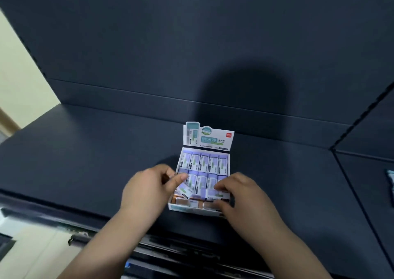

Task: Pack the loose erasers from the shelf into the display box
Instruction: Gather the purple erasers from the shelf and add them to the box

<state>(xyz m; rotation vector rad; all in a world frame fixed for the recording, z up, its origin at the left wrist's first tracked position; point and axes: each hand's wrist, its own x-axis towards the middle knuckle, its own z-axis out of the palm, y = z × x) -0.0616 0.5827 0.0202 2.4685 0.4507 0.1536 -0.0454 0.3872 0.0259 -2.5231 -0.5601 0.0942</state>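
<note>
Head cam view, looking fwd and down. A dark navy shelf [85,150] fills the middle of the frame, w/ a navy back panel [191,44] rising behind it. A strip of cream wall [21,76] shows at the upper left.

The display box [187,209], white cardboard, sits on the shelf just below and right of frame centre, near the shelf's front edge. Its header card [207,137] stands upright at the back, printed in teal and white; the text is too small to read.

Inside the box, a back row of erasers [204,162] in lilac-and-white sleeves stands packed side by side, approx. five across. A second row [202,180] sits just in front of it, partly hidden by both hands. The front of the box shows brownish shapes [183,200], too blurred to name.

The left hand [147,191] comes in from the lower left, over the box's left side. Its thumb and curled fingers pinch a tilted eraser [185,190], which slants down into the box's front left part.

The right hand [245,195] comes in from the lower right, over the box's right front corner. Its fingers curl over a crosswise eraser [217,193], w/ the thumb beneath, so it grips that eraser from both sides.

A metal rail [170,249] runs along the shelf's front edge at the bottom. At the far right edge, a small teal-and-white item [391,180] is cut off by the frame.
</note>
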